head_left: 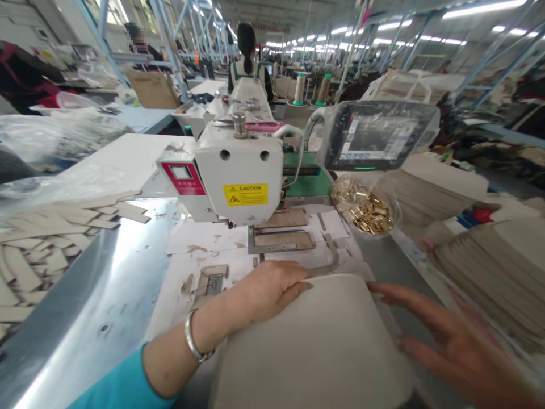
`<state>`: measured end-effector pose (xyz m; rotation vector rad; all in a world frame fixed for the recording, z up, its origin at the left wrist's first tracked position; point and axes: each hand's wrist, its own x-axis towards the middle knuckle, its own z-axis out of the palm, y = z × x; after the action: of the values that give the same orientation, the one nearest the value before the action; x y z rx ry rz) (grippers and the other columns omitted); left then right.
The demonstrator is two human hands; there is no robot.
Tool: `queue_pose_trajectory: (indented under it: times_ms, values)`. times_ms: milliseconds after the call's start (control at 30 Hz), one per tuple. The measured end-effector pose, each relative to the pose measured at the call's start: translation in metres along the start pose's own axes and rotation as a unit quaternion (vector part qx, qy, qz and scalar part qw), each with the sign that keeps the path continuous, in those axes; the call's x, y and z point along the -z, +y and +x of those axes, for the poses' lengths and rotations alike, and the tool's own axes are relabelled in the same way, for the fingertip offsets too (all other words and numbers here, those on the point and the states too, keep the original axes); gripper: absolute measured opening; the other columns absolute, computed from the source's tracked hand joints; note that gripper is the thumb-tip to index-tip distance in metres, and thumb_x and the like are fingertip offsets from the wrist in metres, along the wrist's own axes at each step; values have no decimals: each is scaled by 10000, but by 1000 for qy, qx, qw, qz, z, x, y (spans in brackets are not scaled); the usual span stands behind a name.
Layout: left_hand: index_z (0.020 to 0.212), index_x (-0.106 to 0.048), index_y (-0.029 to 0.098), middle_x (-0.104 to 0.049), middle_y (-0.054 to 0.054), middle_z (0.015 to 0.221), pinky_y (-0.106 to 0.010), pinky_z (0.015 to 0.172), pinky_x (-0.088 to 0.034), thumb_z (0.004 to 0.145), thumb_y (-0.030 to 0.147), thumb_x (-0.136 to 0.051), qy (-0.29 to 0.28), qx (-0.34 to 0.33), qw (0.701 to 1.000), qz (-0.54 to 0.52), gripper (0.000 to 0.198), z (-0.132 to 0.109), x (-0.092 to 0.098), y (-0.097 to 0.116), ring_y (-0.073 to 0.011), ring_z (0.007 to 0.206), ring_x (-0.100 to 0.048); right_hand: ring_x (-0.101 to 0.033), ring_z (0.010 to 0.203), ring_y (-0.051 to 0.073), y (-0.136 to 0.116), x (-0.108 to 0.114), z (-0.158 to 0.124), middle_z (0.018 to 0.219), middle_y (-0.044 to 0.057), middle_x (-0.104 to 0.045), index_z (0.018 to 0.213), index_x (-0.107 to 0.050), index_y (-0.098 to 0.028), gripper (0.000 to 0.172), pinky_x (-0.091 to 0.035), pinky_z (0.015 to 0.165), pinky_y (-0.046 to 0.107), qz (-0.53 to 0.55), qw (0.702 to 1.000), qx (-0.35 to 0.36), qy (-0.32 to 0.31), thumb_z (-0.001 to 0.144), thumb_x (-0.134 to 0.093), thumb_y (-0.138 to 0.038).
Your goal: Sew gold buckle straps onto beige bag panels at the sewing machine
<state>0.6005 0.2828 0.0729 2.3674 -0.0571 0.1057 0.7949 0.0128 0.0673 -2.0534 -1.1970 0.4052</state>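
Observation:
A beige flat panel (pixel 315 346) with rounded corners lies in front of me, partly over white paper on the machine bed. My left hand (pixel 272 289) pinches its far left edge, thumb on top and fingers over the rim. Along the panel's right edge, my right hand (pixel 451 341) has its fingers spread, slightly smeared by motion; the fingertips are at the edge, and whether they press on it I cannot tell. Just beyond the panel is a metal clamp frame (pixel 276 247) beneath the white sewing machine head (pixel 238 176), which bears a yellow caution label.
Beige strips (pixel 46 244) are heaped at the left. A clear bag of gold metal pieces (pixel 370 213) sits right of the machine, below a plastic-wrapped control screen (pixel 378 136). Stacked beige panels (pixel 494 272) stand at the right. Two thread cones (pixel 300 90) and a person (pixel 247 57) are behind.

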Motion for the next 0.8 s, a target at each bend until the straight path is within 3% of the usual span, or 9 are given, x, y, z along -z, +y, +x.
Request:
queue_pose_trajectory:
  times_ms: [67, 133, 233, 300, 400, 500, 600, 800]
  values:
    - [971, -646, 153, -673, -43, 847, -241, 724, -474, 1005, 330, -436, 22, 44, 999, -17, 276, 2, -2, -3, -158, 778, -634, -676, 818, 234, -21, -31, 12, 924, 67, -713, 1012, -673, -223, 294, -558, 697, 324, 36, 997, -29, -58, 853, -613, -463]
    - [1033, -639, 155, -686, -40, 880, -241, 714, -475, 979, 414, -489, 20, 73, 996, -42, 304, 0, -1, -7, -164, 783, -638, -659, 688, 202, -24, -40, 29, 802, 43, -696, 952, -635, -203, 302, -531, 580, 287, 93, 990, -84, -58, 905, -529, -482]
    - [1075, -650, 156, -698, -42, 927, -244, 743, -483, 986, 478, -449, -8, 65, 994, -91, 390, -9, 3, -11, -169, 828, -645, -677, 708, 227, 7, -14, 58, 836, 48, -708, 992, -603, -203, 334, -535, 578, 302, 113, 980, -164, -4, 866, -568, -510]
    - [1057, -673, 160, -704, -42, 962, -239, 803, -485, 1028, 449, -340, -22, 47, 990, -132, 442, -16, 6, -14, -161, 882, -648, -668, 676, 247, 35, 11, 76, 828, 78, -713, 949, -622, -200, 313, -519, 567, 328, 30, 981, -191, 35, 837, -584, -489]
    - [1058, -682, 164, -709, -43, 1000, -238, 866, -483, 1054, 382, -243, 13, 74, 987, -143, 490, -24, 9, -23, -144, 922, -647, -667, 779, 292, 58, 25, 98, 881, 115, -722, 903, -662, -197, 272, -508, 678, 382, -119, 979, -141, 82, 813, -564, -434]
    - [1107, -669, 151, -712, -69, 1028, -266, 871, -505, 1035, 325, -340, 70, 68, 994, -46, 379, -34, 10, -41, -158, 934, -654, -661, 831, 299, 53, 4, 120, 905, 101, -719, 938, -669, -194, 317, -492, 740, 408, -136, 987, -61, 64, 833, -505, -445]
    - [1227, -626, 155, -684, -103, 1190, -315, 983, -497, 1016, 232, -375, 98, -7, 994, 50, 337, -48, 9, -61, -180, 1100, -635, -649, 794, 271, 42, -33, 147, 846, 76, -709, 938, -662, -202, 304, -488, 702, 379, -117, 991, -16, 61, 864, -473, -428]
    - [1382, -519, 140, -563, -118, 1401, -377, 1156, -390, 1001, 157, -386, 47, -80, 981, 168, 404, -71, 4, -77, -208, 1385, -432, -642, 829, 277, 31, -91, 199, 894, 104, -706, 943, -661, -203, 248, -489, 744, 386, -141, 985, 23, 93, 860, -475, -343]
